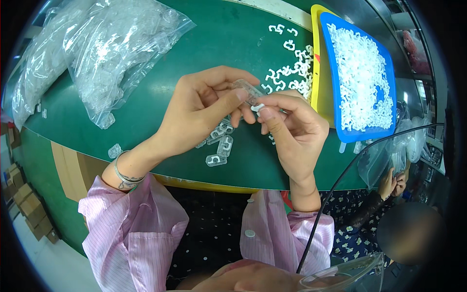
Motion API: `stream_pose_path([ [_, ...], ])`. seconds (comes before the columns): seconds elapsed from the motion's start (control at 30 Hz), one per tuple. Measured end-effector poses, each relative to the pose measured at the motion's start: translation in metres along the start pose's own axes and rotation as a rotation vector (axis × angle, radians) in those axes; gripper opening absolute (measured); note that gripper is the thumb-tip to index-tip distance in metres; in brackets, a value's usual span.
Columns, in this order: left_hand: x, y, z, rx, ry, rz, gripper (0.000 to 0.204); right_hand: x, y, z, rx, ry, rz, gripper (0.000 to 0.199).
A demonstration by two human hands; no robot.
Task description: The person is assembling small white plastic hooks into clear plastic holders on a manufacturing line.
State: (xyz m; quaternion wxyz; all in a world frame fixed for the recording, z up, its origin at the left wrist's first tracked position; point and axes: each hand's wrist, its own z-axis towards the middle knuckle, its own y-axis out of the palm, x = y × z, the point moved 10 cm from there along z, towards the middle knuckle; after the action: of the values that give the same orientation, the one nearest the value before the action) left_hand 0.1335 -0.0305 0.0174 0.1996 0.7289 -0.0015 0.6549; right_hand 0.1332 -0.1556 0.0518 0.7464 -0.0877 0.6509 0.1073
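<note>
Pinched in the left hand (197, 104), between thumb and fingers, is a small clear case (247, 89); just beside it, the right hand (297, 124) nips a white hooked piece (258, 107) between thumb and forefinger at the case's right end. Judging by this, the step in hand is fitting piece to case; the next move calls for lining the hook up and pressing lightly while the left hand steadies the case. The case looks oblong, glossy and see-through; the piece, opaque and curved, is partly covered by fingertips, so I cannot tell whether they touch. Below the grip lie filled clear cases (224, 145); beyond it, to the right, loose white pieces (303, 73).
</note>
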Motion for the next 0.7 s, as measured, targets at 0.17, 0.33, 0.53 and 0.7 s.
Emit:
stream_pose_path([
  [0.17, -0.006, -0.006, 0.002, 0.015, 0.005, -0.019, 0.024, 0.025, 0.004, 0.003, -0.042, 0.183, 0.241, 0.014],
  [0.33, -0.015, 0.0, -0.001, 0.023, -0.097, -0.13, 0.02, 0.044, -0.001, 0.003, -0.01, 0.27, 0.427, 0.015],
  [0.53, -0.021, -0.016, 0.0, 0.096, -0.028, 0.015, 0.019, 0.049, 0.003, 0.003, 0.003, 0.269, 0.54, 0.013],
  [0.7, -0.018, -0.021, 0.002, 0.106, -0.132, -0.066, 0.034, 0.051, 0.0, 0.003, -0.026, 0.27, 0.45, 0.013],
])
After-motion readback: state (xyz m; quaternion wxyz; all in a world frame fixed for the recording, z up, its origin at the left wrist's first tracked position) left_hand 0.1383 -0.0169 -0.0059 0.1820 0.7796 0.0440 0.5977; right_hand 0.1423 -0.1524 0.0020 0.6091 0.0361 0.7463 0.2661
